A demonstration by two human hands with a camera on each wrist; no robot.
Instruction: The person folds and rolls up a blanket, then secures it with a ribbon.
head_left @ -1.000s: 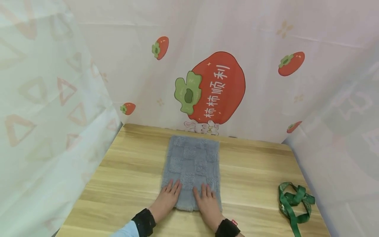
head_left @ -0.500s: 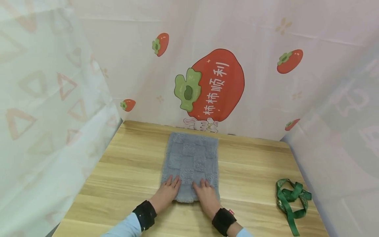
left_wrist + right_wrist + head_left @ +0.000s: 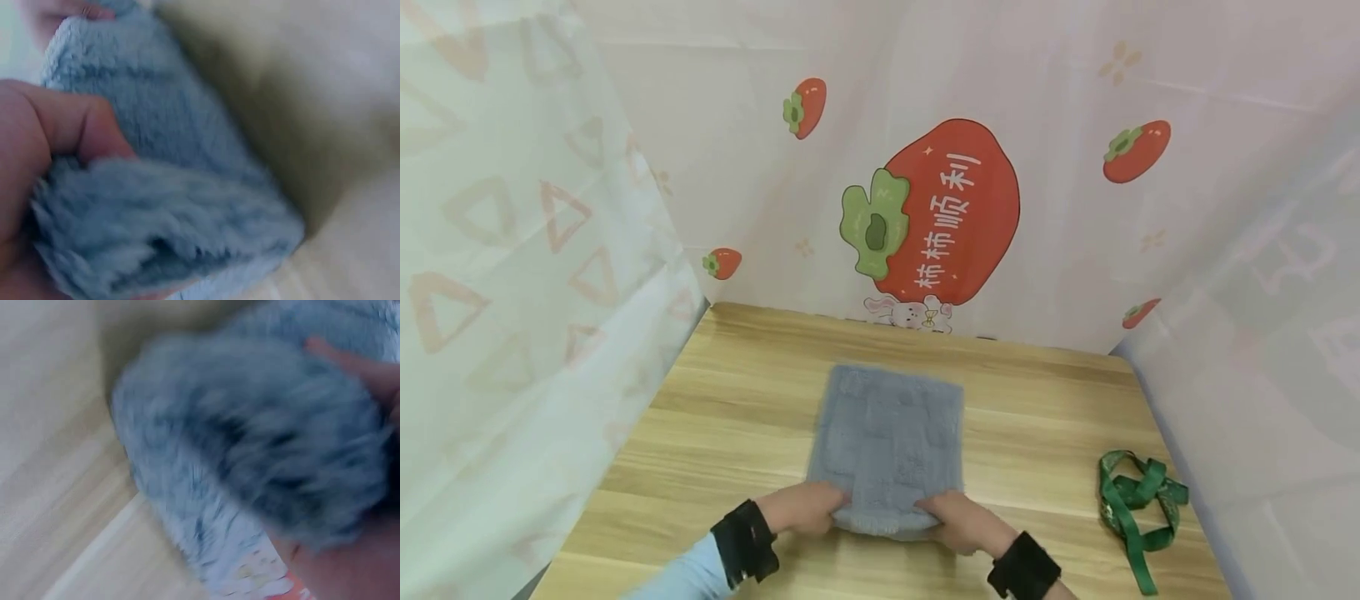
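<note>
A two-handed hold on the grey-blue cloth (image 3: 887, 442)
In the head view, the left hand (image 3: 805, 507) and the right hand (image 3: 961, 521) gripped the cloth at its near corners, over the middle of the wooden table (image 3: 715, 433); that edge looked raised, though whether the far end touched the wood could not be told. A green ribbon (image 3: 1138, 500) lay well apart on the right, untouched. In the left wrist view, the thumb pressed on top of the thick, layered edge, pinching it against fingers mostly hidden. In the right wrist view (badly blurred), the hand likewise clasped a plush wad of layers. The step in hand seemed to be picking up the layered cloth; the next move probably called for both hands working evenly, keeping the layers together.
</note>
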